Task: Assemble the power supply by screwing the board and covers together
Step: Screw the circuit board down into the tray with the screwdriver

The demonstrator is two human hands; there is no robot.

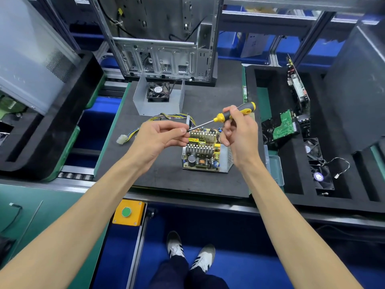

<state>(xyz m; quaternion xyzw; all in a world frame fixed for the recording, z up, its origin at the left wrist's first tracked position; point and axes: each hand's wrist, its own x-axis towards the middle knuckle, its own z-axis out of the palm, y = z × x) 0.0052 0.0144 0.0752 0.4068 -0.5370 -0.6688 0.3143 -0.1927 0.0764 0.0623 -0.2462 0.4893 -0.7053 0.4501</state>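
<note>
The power supply board (pixel 203 152), yellow with silver heat sinks, sits in its metal base cover (pixel 229 158) on the black mat (pixel 166 180). Its bundle of coloured wires (pixel 166 117) trails to the left, ending in a white plug. My right hand (pixel 239 130) grips the yellow and black screwdriver (pixel 235 112) by its handle above the board. My left hand (pixel 160 138) pinches at the screwdriver's tip; whatever is between the fingertips is too small to see. The other cover (pixel 158 105), a grey U-shaped shell with a fan inside, stands behind the board.
An open computer case (pixel 162 57) stands at the back of the mat. A black foam tray (pixel 291 184) on the right holds circuit boards, a hard drive and fans. A clear plastic box (pixel 275 167) lies beside the mat. A yellow box with a green button (pixel 128 212) sits at the front edge.
</note>
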